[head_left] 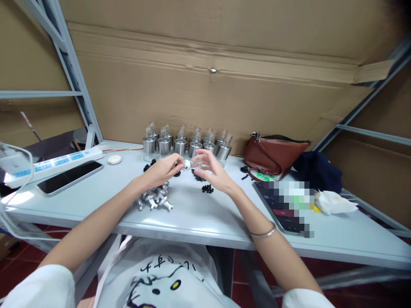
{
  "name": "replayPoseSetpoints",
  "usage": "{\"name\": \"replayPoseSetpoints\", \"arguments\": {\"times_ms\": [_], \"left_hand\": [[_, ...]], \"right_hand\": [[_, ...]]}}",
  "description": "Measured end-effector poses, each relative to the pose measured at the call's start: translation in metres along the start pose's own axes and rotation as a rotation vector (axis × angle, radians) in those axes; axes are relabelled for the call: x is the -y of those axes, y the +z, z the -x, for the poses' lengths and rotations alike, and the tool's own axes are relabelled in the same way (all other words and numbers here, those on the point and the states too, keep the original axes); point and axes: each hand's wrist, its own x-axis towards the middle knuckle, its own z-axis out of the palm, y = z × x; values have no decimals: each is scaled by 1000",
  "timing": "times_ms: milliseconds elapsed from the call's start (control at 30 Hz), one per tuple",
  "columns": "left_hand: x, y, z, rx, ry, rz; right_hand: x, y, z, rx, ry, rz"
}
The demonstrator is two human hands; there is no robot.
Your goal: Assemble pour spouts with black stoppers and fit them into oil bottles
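Observation:
My left hand is closed, thumb and fingertips pinching a small, shiny, pale round piece. Just to its right, my right hand has its fingers spread and curved toward that piece, holding nothing that I can see. Below my left hand lies a heap of silver-grey branched parts. Small black parts sit in a cluster under my right hand, and more black pieces are partly hidden behind both hands. Glass bottles with metal sleeves stand in rows behind them.
At right are a brown leather bag, a blurred-out tablet-like device and a white crumpled wrapper. A power strip, a phone and a white round case lie at left. Cardboard walls the back.

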Motion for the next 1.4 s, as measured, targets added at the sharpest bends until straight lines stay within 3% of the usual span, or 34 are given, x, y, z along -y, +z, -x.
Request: {"name": "replayPoseSetpoints", "arguments": {"times_ms": [133,300,400,633,967,1167,1300,1400], "left_hand": [[4,1,1,19,9,-74],[6,4,3,35,-8,-104],[6,4,2,34,-42,-94],[5,2,1,30,-47,-166],[-2,-1,1,95,-113,-90],[-3,-1,5,118,-85,4],[4,2,4,128,-32,49],[7,4,3,114,11,29]], "right_hand": [[-8,-25,-2,56,159,191],[-28,-46,2,352,359,449],[-36,-54,3,454,443,519],[-39,-49,2,461,432,503],[-41,-43,2,464,446,489],[-40,-41,2,483,444,480],[-38,-42,2,410,417,482],[-32,-39,1,305,392,345]]}}
